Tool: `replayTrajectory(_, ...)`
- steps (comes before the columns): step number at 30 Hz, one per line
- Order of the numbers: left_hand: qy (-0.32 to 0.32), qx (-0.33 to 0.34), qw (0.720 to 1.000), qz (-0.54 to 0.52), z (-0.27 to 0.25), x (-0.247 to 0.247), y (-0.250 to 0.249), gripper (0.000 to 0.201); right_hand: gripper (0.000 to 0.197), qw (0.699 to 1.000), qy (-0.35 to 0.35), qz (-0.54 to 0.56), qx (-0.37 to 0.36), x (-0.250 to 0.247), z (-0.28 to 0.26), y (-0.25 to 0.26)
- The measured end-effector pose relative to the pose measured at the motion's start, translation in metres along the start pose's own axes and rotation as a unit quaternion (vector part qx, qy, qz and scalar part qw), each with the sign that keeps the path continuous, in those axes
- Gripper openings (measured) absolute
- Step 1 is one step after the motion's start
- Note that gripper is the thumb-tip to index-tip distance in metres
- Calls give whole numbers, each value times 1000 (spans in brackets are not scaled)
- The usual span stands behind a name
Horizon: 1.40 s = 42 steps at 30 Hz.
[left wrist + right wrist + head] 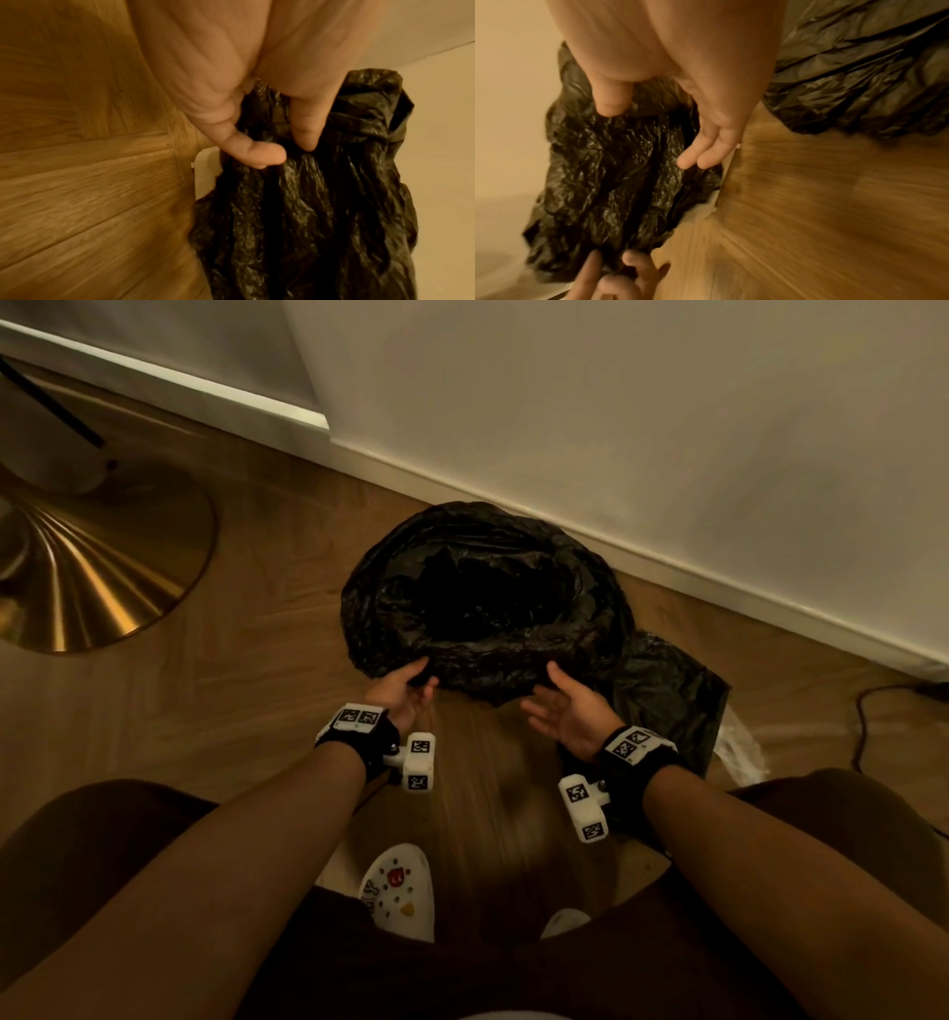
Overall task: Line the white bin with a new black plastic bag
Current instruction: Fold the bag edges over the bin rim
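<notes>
Two bare forearms are reaching down over a white clog [398,891] toward the white bin [205,172], standing on the wooden floor [231,701] by the wall. The black bag [482,593] is already draped over its rim, mouth open. The left hand [405,688] is pinching the near edge; the right hand [562,708] is hovering released, fingers straight. Tucking the edge down looks unfinished. Another black bag [667,695] is lying alongside.

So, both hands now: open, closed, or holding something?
Left hand: pinching the bag edge.
Right hand: open, fingers straight by the bag.
</notes>
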<state>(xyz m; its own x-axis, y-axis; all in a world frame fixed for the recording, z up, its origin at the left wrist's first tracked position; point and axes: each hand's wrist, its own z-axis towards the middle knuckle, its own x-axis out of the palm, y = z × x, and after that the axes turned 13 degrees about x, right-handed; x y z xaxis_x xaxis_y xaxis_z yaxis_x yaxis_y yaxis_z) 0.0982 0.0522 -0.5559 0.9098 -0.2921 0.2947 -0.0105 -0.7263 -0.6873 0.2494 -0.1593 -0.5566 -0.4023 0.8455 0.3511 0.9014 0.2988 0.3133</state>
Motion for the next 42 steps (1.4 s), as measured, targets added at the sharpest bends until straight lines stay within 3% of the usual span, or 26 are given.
replayTrajectory(4, 6, -13, 1000, 13, 1, -1, 6, 20, 70, 1000, 21, -3, 0, 4, 4, -3)
replayTrajectory(9, 40, -51, 997, 28, -6, 1, 12, 20, 103, 998, 56, -11, 5, 14, 11, -10)
replayTrajectory(10, 41, -51, 997, 34, -6, 2, 13, 26, 101, 998, 62, -11, 1, 16, 11, -10)
replayTrajectory(12, 33, -52, 997, 39, -8, 3, 14, 35, 74, 997, 78, -13, -14, 26, 8, -10)
replayTrajectory(15, 39, -53, 997, 44, -9, 4, 12, 28, 38, 995, 92, 13, -28, 36, 5, -3)
replayTrajectory(22, 86, -35, 995, -44, -9, 4, -2, 54, 42, 999, -4, 33, -32, 19, 8, 2)
replayTrajectory(25, 127, -26, 988, -83, -9, 1, -9, 47, 7, 998, -9, 58, -26, 10, 7, 11)
replayTrajectory(29, 164, -29, 986, -34, -13, 2, -13, 35, 29, 996, 11, 88, -32, 8, 1, 17)
replayTrajectory(33, 153, -28, 988, 6, -14, 7, -10, 35, 4, 989, 101, 111, -15, 10, -2, 14)
replayTrajectory(35, 121, -26, 992, 3, -12, 7, -10, 31, 11, 987, 121, 104, -11, 10, -1, 12)
replayTrajectory(38, 89, -36, 995, -30, -11, 10, -12, 26, 11, 993, 101, 59, -4, 9, 3, 10)
replayTrajectory(42, 77, -25, 995, -58, -7, 8, -12, 34, 14, 998, 46, 31, -4, 7, 6, 8)
